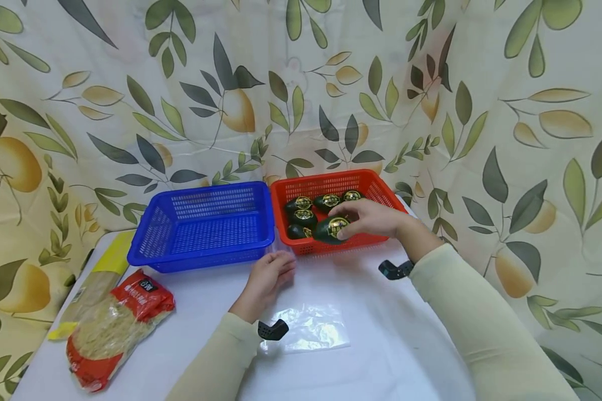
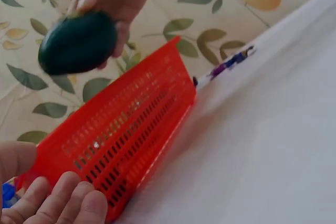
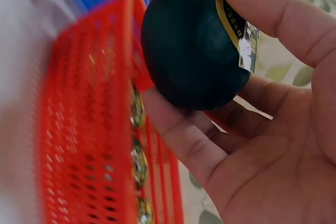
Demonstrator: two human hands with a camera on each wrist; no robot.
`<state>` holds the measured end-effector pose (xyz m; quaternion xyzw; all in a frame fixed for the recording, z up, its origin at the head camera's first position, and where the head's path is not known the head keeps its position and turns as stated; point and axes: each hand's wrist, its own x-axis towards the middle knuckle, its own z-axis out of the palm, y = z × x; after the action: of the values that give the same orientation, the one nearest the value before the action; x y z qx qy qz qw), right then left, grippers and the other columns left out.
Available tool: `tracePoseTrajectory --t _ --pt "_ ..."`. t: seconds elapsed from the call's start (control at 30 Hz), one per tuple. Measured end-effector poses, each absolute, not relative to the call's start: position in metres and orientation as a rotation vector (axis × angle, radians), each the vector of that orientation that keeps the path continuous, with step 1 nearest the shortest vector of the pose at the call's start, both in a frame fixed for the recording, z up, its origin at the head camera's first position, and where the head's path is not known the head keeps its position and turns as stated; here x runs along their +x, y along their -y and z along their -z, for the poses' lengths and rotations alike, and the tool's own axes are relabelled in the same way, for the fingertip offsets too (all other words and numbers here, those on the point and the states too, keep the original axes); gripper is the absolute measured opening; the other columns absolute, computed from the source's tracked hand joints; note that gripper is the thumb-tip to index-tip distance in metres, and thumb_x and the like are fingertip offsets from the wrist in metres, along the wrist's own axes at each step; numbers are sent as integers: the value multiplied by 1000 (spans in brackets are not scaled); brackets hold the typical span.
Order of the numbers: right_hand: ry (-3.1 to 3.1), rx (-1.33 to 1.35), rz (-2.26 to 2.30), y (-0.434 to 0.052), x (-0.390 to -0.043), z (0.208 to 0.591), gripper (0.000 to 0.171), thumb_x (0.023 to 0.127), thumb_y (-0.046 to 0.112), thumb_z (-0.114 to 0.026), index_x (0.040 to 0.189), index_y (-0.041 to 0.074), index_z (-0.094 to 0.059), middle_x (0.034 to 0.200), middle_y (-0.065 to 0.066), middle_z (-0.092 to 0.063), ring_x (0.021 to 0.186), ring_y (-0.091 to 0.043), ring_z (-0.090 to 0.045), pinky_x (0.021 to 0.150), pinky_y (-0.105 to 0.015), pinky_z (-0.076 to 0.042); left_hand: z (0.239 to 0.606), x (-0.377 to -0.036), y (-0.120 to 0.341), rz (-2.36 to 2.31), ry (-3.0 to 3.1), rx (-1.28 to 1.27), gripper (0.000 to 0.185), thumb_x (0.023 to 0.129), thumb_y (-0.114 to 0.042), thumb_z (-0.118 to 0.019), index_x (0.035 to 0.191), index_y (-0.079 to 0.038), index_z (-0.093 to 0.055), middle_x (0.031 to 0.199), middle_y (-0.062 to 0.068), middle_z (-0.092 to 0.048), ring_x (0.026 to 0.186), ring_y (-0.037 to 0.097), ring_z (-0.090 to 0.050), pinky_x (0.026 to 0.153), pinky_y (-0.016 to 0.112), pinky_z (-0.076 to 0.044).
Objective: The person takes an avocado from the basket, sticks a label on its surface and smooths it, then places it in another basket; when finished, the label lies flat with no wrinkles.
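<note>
A dark green avocado (image 1: 328,230) with a black and gold label is gripped between the thumb and fingers of my right hand (image 1: 373,218). It is held above the front side of the red basket (image 1: 326,179), clear of the rim in the left wrist view. Several more labelled avocados (image 1: 302,217) lie inside that basket, mostly toward its left side. My left hand (image 1: 270,274) holds nothing; its fingers are loosely bent over the white table, just in front of where the two baskets meet. The blue basket (image 1: 215,227) on the left has nothing in it.
A clear plastic bag (image 1: 311,329) lies flat on the white table in front of my hands. At the left are a red-ended clear food packet (image 1: 115,326) and a yellow package (image 1: 92,285). A leaf-patterned cloth (image 1: 301,94) hangs behind the baskets.
</note>
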<state>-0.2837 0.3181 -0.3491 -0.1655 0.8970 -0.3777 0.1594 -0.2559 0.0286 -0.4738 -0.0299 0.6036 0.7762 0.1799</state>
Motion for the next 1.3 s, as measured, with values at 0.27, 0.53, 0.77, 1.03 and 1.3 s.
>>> tracePoseTrajectory --t 0.27,0.53,0.77,1.03,1.3 --pt "-2468 -283 1121 -315 -346 343 51 90 20 -76 135 4 -60 132 -15 -59 112 -31 -61 102 -50 -56 464 -262 -43 -2300 -1551 -189 32 107 -22 -59 130 0 -57 137 25 -63 107 22 -71 109 42 -53" --pt "-2401 -172 1016 -310 -377 357 50 90 24 -79 132 1 -61 128 -16 -61 109 -30 -64 101 -49 -57 461 -262 -48 -2334 -1488 -268 35 109 -24 -54 134 0 -57 128 20 -70 101 19 -74 104 39 -56" --pt "-2390 -229 687 -303 -386 363 56 89 31 -81 134 4 -62 129 -12 -62 111 -28 -60 98 -41 -58 460 -257 -49 -2340 -1483 -282 33 110 -23 -54 133 0 -58 126 19 -71 107 24 -74 99 36 -59" --pt "-2261 -122 405 -290 -386 360 73 88 28 -84 148 4 -51 147 -16 -54 114 -28 -68 103 -42 -56 461 -256 -52 -2321 -1498 -247 30 110 -21 -52 132 -1 -59 132 21 -68 106 21 -73 100 35 -58" --pt "-2269 -26 283 -281 -381 365 65 86 24 -84 144 12 -58 124 -12 -67 106 -27 -70 99 -50 -57 462 -256 -55 -2297 -1511 -247 31 110 -21 -52 133 -1 -59 135 23 -66 110 24 -72 105 38 -56"
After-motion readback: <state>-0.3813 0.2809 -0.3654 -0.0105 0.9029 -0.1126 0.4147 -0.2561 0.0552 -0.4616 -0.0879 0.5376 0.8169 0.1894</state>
